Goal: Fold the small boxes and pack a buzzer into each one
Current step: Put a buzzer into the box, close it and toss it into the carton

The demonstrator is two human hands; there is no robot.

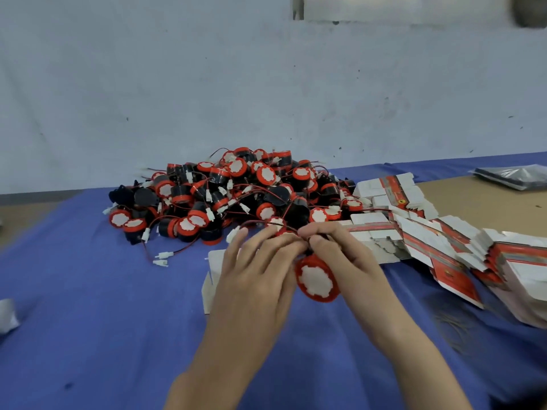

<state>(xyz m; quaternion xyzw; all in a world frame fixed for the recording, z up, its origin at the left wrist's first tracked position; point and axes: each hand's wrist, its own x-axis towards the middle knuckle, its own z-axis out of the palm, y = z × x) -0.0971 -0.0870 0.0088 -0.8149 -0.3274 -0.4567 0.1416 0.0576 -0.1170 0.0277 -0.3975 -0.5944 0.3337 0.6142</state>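
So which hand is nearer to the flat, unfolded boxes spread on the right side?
Right. The right hand lies just left of the flat boxes, close to their edge. The left hand is further left, beyond the buzzer between them.

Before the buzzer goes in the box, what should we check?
1. Buzzer held: ok, it sits between the left hand and right hand.
2. Wire gathered up: cannot tell, fingers cover most of it.
3. Box folded and open: cannot tell, the left hand hides most of it.
4. Flat boxes ready: ok, stacked on the right.
5. More buzzers: ok, a pile lies behind the hands.
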